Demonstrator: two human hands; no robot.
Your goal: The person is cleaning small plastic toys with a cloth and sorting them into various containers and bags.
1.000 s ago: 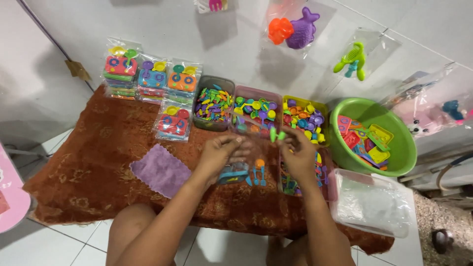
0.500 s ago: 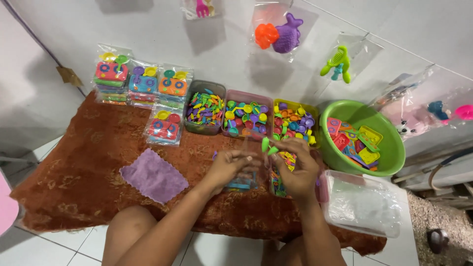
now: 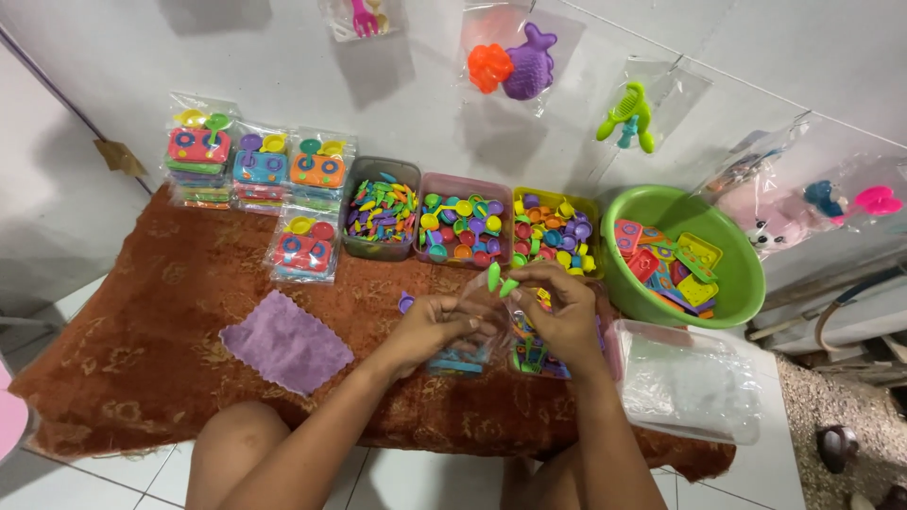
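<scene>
Surface: rust-brown patterned cloth (image 3: pixel 179 312) on low table, white wall behind
Grip: left hand (image 3: pixel 430 326) and right hand (image 3: pixel 562 316) both pinched on a clear plastic bag (image 3: pixel 487 307) – green toy utensils (image 3: pixel 499 280) poking out its top
Handling: probably light, thin, slippery film – hold near the mouth edges
Beyond grip: three bins of small coloured pieces (image 3: pixel 463 227)
Right of grip: green basin (image 3: pixel 727 293)
Left of grip: purple cloth (image 3: pixel 283 342)

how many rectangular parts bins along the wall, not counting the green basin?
3, side by side: grey bin on the left, pink bin in the middle, yellow bin on the right, beside the green basin.
</scene>
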